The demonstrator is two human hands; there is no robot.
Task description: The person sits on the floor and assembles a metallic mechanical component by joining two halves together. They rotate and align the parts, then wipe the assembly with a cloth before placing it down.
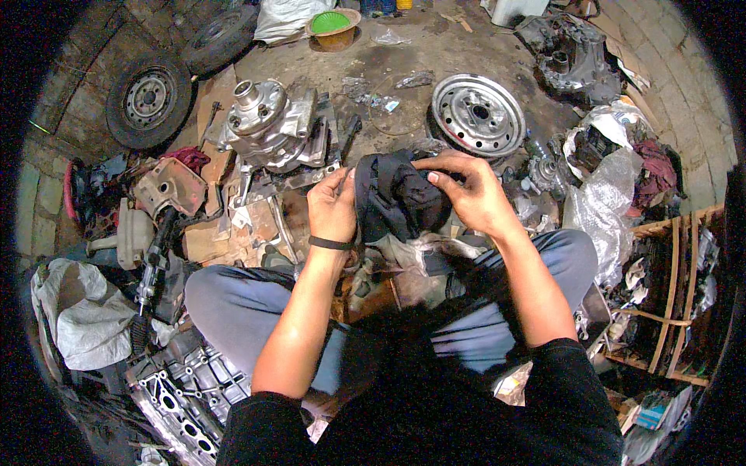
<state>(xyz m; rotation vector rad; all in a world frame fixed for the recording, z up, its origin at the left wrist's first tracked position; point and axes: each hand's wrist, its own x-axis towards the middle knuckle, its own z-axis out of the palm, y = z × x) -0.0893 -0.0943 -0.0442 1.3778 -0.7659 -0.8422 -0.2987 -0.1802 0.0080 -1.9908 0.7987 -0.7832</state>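
Above my lap, both hands hold up a piece of black cloth (pixel 395 200), crumpled and folded, with a band-like edge along its left side. My left hand (pixel 332 208) pinches that left edge between thumb and fingers; a dark band circles the wrist. At the upper right of the cloth, my right hand (pixel 471 191) is closed with thumb and forefinger on the fabric. Whether the cloth is a cap, a bag or a garment I cannot tell. Beyond my left hand stands a bulky metal gearbox-like housing (pixel 268 128) with a round neck on top.
A bare steel wheel rim (pixel 479 115) lies ahead on the right. Two tyres lean at the far left, the nearer tyre (pixel 150 101) on a rim. An engine cylinder head (pixel 183 396) lies at lower left, and a wooden crate (pixel 672 295) stands at right. A green-lined basin (pixel 332 29) sits far ahead.
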